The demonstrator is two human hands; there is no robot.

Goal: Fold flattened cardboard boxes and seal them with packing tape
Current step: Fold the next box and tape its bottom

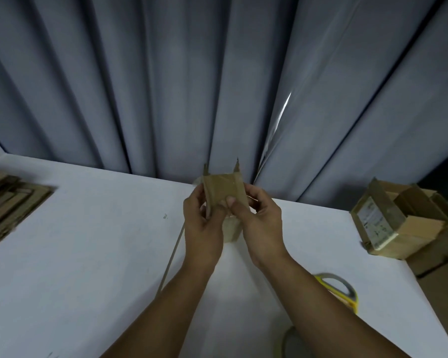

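A small brown cardboard box (223,188) is held up above the white table (88,241), with a taped face turned toward me and two flap corners sticking up behind it. My left hand (202,228) grips its left side, fingers curled round the edge. My right hand (259,223) grips the right side, with the thumb pressing on the taped face near the lower edge. A yellow tape dispenser (339,288) lies on the table by my right forearm. A tape roll (290,342) shows partly at the bottom edge.
A stack of flattened cardboard boxes (8,208) lies at the table's left edge. Folded and taped boxes (398,223) sit piled at the right edge. A thin strip (172,257) runs across the table under my left arm. Grey curtains (217,86) hang behind the table.
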